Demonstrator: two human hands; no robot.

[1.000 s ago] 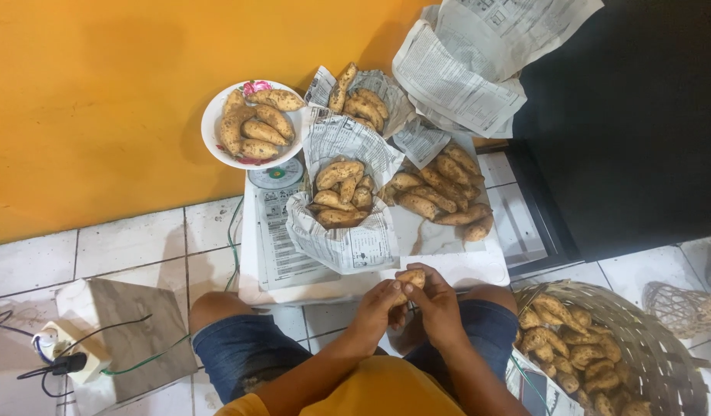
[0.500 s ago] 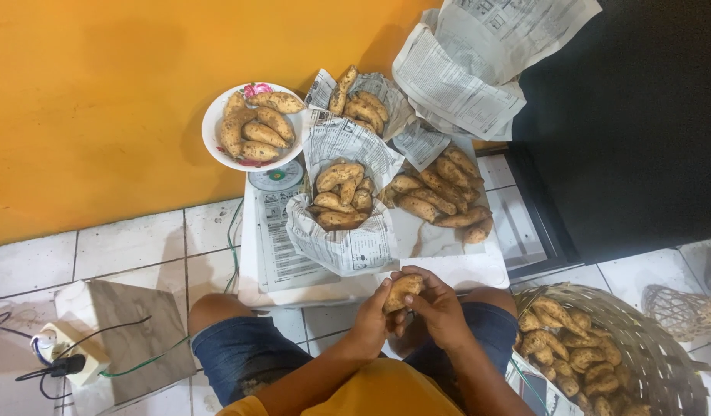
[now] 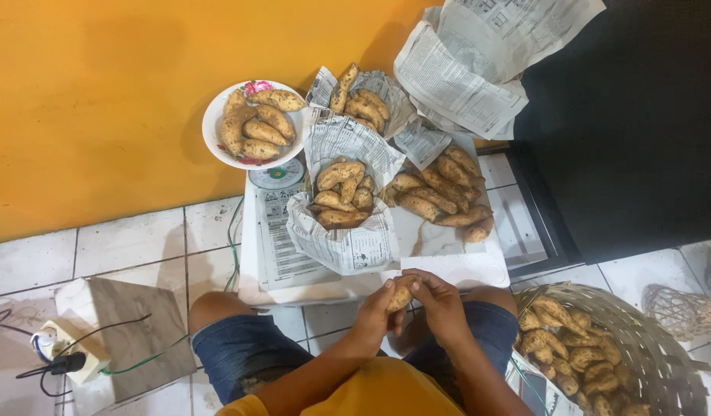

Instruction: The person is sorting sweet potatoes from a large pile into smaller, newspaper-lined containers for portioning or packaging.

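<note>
Both of my hands meet over my lap and hold one small brown speckled root [image 3: 401,296]. My left hand [image 3: 374,308] grips its left side, my right hand [image 3: 440,302] covers its right side. Just beyond them a low white board [image 3: 448,266] carries a newspaper cone full of the same roots [image 3: 341,194] and a loose heap of roots [image 3: 440,192]. Further back is another newspaper bundle of roots [image 3: 361,104] and a white plate [image 3: 217,139] piled with roots.
A woven basket [image 3: 655,347] lined with paper and holding several roots stands at my right knee. Loose newspaper sheets [image 3: 478,62] lie at the back by a black surface [image 3: 640,131]. A power strip with cables [image 3: 59,358] sits on the tiled floor left; an orange wall [image 3: 101,100] is behind.
The root in my hands has become visible between my fingers as my hands turned it. The piles on the board have not moved.
</note>
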